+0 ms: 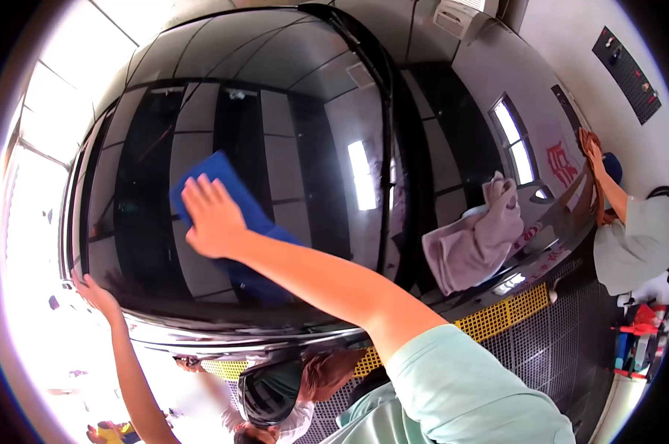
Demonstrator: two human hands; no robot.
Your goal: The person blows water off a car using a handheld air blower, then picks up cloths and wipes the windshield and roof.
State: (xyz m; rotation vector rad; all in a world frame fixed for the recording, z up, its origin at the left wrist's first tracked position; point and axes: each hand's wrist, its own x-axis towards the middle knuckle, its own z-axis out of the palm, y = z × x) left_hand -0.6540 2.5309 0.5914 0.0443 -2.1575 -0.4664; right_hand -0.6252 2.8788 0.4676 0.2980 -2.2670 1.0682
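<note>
My right hand point(214, 218) lies flat, fingers slightly spread, on a blue cloth point(234, 181). The cloth is pressed against the glossy dark glass point(312, 185) of a black car, which mirrors the ceiling and wall panels. Part of the cloth is hidden under my forearm. At the far left, my left hand point(96, 296) touches the car's edge with its fingers apart and nothing visible in it. To the right of the glass, a crumpled mauve towel point(471, 248) rests on the black bodywork point(460, 111).
At the right, another person's hand point(592, 148) holds a brownish cloth against the car. A side mirror point(269, 392) juts out at the bottom, with part of a person beside it. Yellow and dark grating point(508, 314) covers the floor. A tool panel point(626, 74) hangs on the wall.
</note>
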